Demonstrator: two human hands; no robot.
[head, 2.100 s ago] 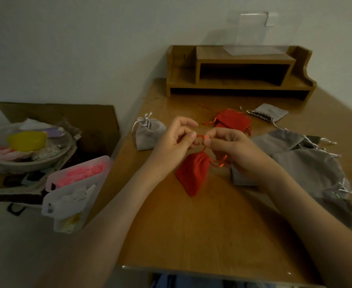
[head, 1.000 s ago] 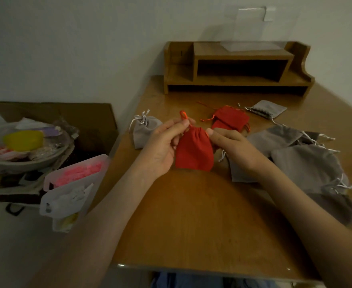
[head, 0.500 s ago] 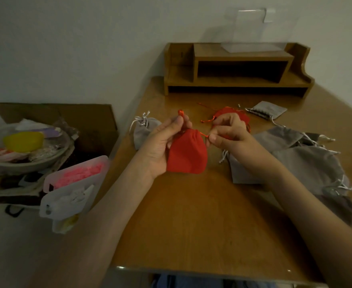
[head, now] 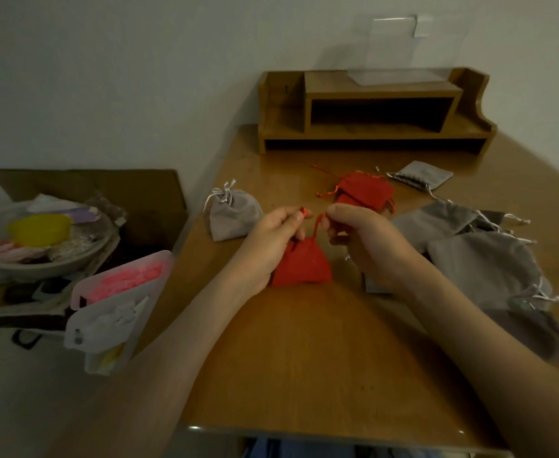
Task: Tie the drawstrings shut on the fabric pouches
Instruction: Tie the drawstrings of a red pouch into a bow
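A small red pouch (head: 302,264) rests on the wooden desk (head: 304,358) between my hands, its neck gathered. My left hand (head: 271,239) pinches one red drawstring end near the pouch's top. My right hand (head: 360,239) pinches the other red drawstring (head: 317,223), which rises from the neck. A grey pouch (head: 231,214) with its silver strings tied stands to the left. More red pouches (head: 364,191) lie behind my hands. Several grey pouches (head: 479,259) lie in a heap at the right, and one small grey pouch (head: 420,175) lies further back.
A wooden desk organiser (head: 373,110) stands against the wall at the back, with a clear plastic stand (head: 400,54) on it. Left of the desk, a cardboard box (head: 83,190) holds a bowl of oddments (head: 40,239), and a plastic case (head: 119,302) leans against the desk.
The red pouch has come down from in front of my hands onto the desk. My hands have drawn apart, each now pinching a drawstring end above the gathered neck.
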